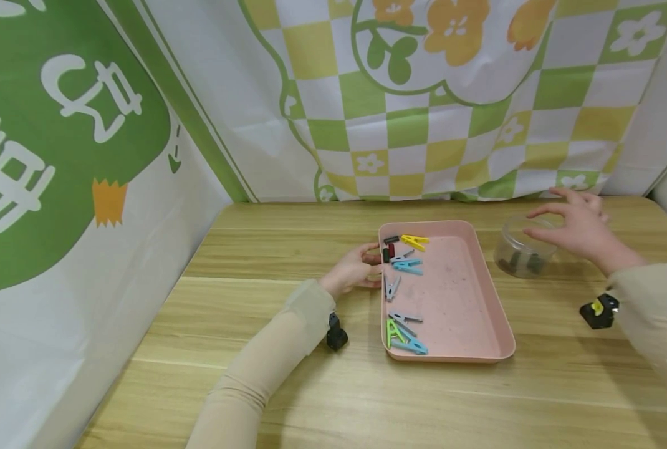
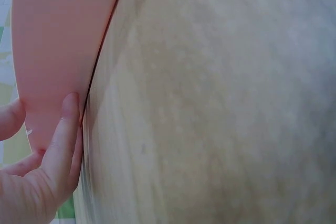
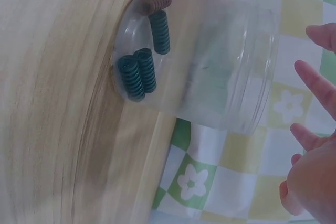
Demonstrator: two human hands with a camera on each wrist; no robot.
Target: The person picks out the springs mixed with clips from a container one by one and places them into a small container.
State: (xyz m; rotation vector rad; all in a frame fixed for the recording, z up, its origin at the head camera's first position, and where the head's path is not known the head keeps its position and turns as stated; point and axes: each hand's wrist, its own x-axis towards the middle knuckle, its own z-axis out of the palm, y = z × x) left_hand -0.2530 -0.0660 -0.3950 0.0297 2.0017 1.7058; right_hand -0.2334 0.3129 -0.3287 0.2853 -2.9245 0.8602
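The left hand (image 1: 353, 271) is touching the tray (image 1: 446, 299), not grabbing, maybe keeping it still. The right hand (image 1: 579, 227) is holding nothing, spreading fingers near the jar (image 3: 220, 61), which is keeping 4 springs (image 3: 160, 34) together.

Tray (image 1: 451, 293) and jar (image 1: 520, 251) on table (image 1: 227, 249)

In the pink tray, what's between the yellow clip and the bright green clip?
In the head view, a blue clip and some grey clips lie between them, plus a little red piece and a dark one in the tray.
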